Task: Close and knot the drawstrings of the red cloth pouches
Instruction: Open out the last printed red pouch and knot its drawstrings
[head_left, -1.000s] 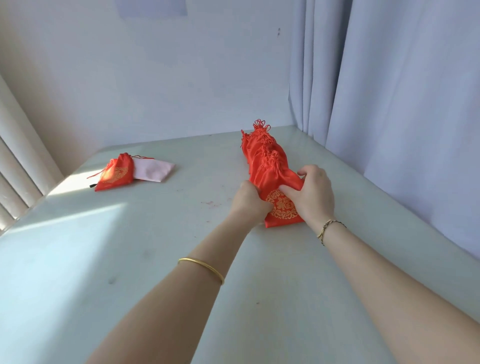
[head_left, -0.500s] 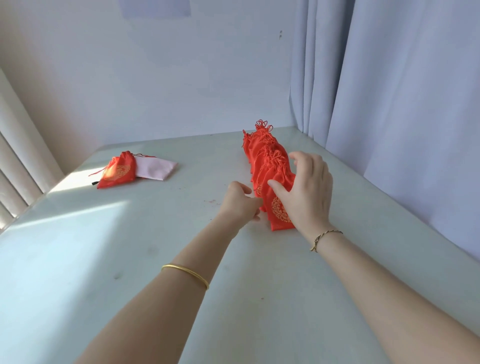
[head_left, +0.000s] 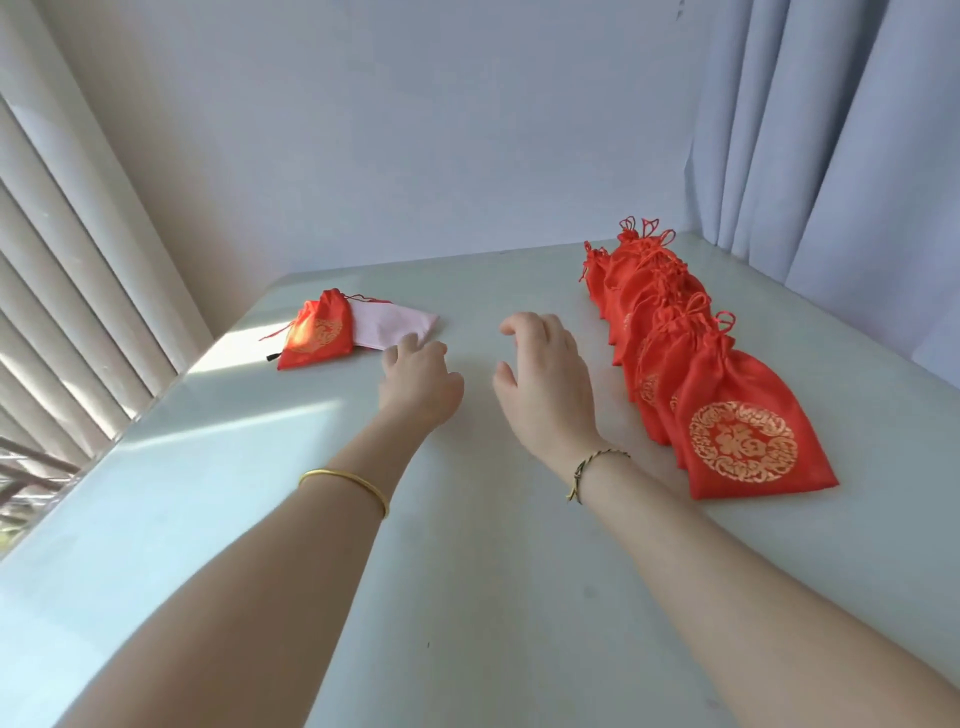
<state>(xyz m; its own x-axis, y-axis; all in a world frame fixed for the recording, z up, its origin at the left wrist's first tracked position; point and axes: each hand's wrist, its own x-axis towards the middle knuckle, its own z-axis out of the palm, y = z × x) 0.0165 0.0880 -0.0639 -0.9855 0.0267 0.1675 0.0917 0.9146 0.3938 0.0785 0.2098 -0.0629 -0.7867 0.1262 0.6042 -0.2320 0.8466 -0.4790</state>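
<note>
A row of several red cloth pouches (head_left: 670, 332) with gold emblems lies overlapped on the right of the white table (head_left: 467, 597), necks cinched and strings tied. The nearest pouch (head_left: 748, 436) lies flat in front. A single red pouch (head_left: 317, 332) rests at the far left in sunlight, lying on one end of a pink cloth (head_left: 389, 325). My left hand (head_left: 418, 379) hovers empty just right of the pink cloth, fingers loosely curled. My right hand (head_left: 545, 379) is open over the table's middle, to the left of the row and apart from it.
Vertical blinds (head_left: 67, 312) run along the left edge of the table. A pale curtain (head_left: 831, 156) hangs close behind the row of pouches on the right. A plain wall stands at the back.
Both hands have let go of the front pouch of the row and moved left toward the lone pouch. The view has swung left with them.
</note>
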